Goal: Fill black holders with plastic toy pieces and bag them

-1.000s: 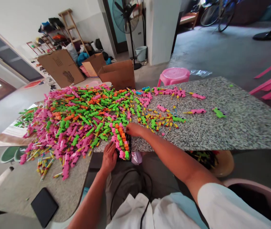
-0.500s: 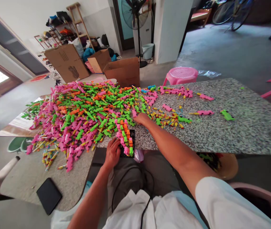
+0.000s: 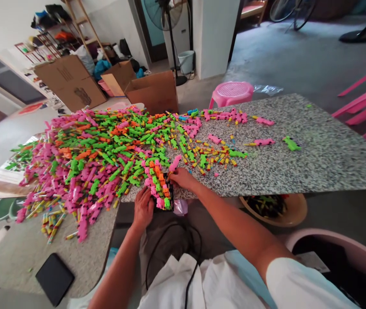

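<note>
A black tray (image 3: 170,201) sits at the near table edge, filled with rows of pink, green and orange animal-shaped toy pieces (image 3: 157,182). My left hand (image 3: 143,208) grips the tray's left side, fingers bent along it. Just over the tray's right edge, my right hand (image 3: 183,178) pinches a pink animal-shaped toy piece (image 3: 175,163), which points up and away from me. The lower end of that piece is hidden by my fingers. Left of the tray lies a large heap of similar pieces (image 3: 83,167), many with yellow stems.
Short yellow-and-red sticks (image 3: 216,156) are scattered right of my hand on the speckled stone table (image 3: 314,167). A black tablet-like object (image 3: 55,279) lies at lower left. A basin (image 3: 295,210) stands under the table. Beyond are a pink stool (image 3: 234,92) and cardboard boxes (image 3: 153,92).
My right hand has lifted the pink toy piece from the table and brought it left and nearer to the tray. My left hand has stayed at the tray. The view has turned slightly right.
</note>
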The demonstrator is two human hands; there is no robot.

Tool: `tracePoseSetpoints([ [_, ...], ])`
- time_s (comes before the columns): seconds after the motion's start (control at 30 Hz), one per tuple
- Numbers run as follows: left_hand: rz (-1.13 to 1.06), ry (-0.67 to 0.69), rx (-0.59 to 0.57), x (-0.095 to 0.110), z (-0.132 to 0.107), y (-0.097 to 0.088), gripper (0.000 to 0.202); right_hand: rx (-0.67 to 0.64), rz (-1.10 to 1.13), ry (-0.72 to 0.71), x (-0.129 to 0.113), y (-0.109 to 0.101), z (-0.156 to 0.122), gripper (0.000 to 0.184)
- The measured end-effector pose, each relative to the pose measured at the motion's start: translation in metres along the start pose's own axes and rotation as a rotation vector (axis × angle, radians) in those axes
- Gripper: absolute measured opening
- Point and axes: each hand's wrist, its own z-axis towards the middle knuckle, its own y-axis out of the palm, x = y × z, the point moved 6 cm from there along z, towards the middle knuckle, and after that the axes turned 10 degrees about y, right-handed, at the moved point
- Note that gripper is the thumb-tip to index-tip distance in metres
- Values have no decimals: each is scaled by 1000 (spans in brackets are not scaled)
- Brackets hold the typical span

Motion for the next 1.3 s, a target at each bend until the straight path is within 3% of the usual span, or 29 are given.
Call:
tracePoseSetpoints([
  [0.13, 8, 4, -7, 1, 1, 0, 40, -17, -140, -57, 1, 5, 1, 12],
  [0.3, 3, -10, -23, 1, 0, 0, 42, 174, -553, -280, -12, 6, -11, 23],
  [0.4, 2, -24, -33, 0, 0, 1, 42, 224, -735, -290, -16, 8, -14, 31],
  [0.8, 2, -27, -20, 0, -1, 1, 40, 164, -937, -336, -18, 22, -5, 33],
  [0.9, 11, -28, -11, -1, -2, 2, 39, 37, -911, -333, -25, 14, -2, 27],
  [0.97, 11, -35, -9, -2, -3, 2, 38, -29, -884, -309, -38, -9, 7, 26],
  [1.0, 10, -40, -10, -2, -3, 2, 38, 0, -876, -283, -47, -28, 15, 28],
  [1.03, 10, -45, -14, -3, -3, 2, 38, 92, -862, -248, -58, -54, 25, 31],
  [1.1, 11, -54, -22, -2, -4, 3, 37, 442, -884, -155, -83, -117, 47, 34],
  [1.17, 11, -56, -22, -2, -4, 3, 37, 632, -918, -72, -101, -167, 71, 37],
  [1.23, 13, -59, -19, -1, -4, 3, 37, 677, -989, 9, -109, -199, 96, 46],
  [1.3, 22, -71, -15, -1, -4, 3, 37, 626, -1084, 61, -109, -211, 117, 53],
])
